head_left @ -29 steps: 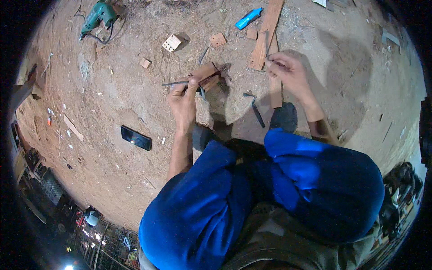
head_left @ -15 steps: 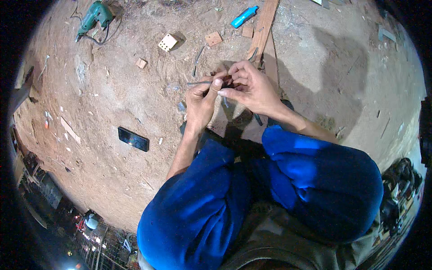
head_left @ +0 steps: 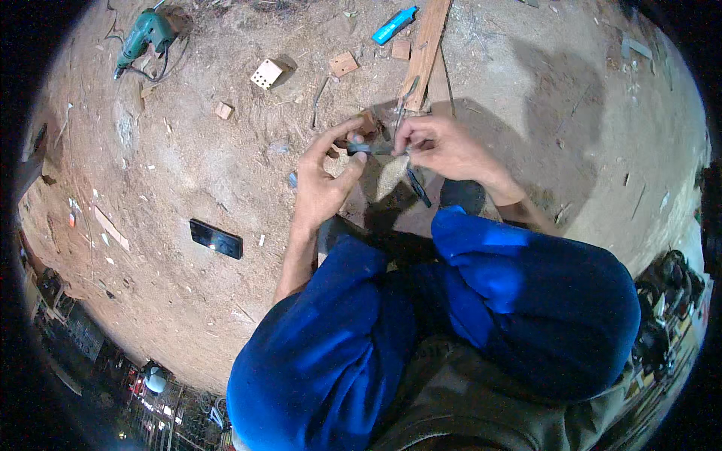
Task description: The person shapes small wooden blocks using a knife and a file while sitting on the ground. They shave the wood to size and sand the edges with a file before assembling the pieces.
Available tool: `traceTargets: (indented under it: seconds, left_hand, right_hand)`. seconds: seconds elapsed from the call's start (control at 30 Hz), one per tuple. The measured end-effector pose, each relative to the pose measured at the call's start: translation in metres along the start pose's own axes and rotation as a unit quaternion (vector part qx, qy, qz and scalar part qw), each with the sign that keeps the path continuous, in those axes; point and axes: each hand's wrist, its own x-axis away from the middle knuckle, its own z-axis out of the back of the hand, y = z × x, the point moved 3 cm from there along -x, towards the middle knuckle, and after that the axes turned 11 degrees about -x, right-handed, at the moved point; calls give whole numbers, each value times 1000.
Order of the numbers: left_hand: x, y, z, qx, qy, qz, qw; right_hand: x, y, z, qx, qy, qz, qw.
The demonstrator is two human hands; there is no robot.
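Note:
My left hand [head_left: 325, 179] is closed in a pinch, thumb against fingers, on a short dark strip [head_left: 362, 149]. The strip points toward my right hand [head_left: 450, 154], whose fingertips are pressed together at its other end. What the right fingertips hold is too small and blurred to make out. A thin dark rod [head_left: 398, 120] shows just above those fingertips; whether they touch it I cannot tell. Beyond my left fingers a brown wooden block [head_left: 368, 120] is partly hidden. Below my right hand lies a slim black tool [head_left: 418, 188] near my foot.
Wooden planks [head_left: 427, 56] lie ahead, beside a turquoise tool [head_left: 395, 25]. Small wooden blocks are scattered leftward, including a pale block with holes [head_left: 266, 74]. A green corded drill [head_left: 144, 39] lies far left, and a black phone [head_left: 216, 239] nearer, on the dusty ground.
My hands have moved slightly apart. The strip that stuck out left of my left hand now points right, between both hands. The view has shifted a little.

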Motion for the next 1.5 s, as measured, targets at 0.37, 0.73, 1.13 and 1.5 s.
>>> traceTargets:
  seconds: [0.37,0.73,1.13,1.5]
  left_hand:
    - [-2,9,5,-130,78,-40,988]
    - [-4,4,-6,-95,23,-46,994]
    - [-8,0,-10,-78,27,-66,994]
    - [-9,-6,-12,-68,24,-63,995]
  right_hand:
    - [17,-8,23,93,45,-7,995]
    - [3,-17,-2,158,117,10,980]
    - [0,-6,-2,119,156,54,979]
    - [-3,-9,-2,51,127,24,990]
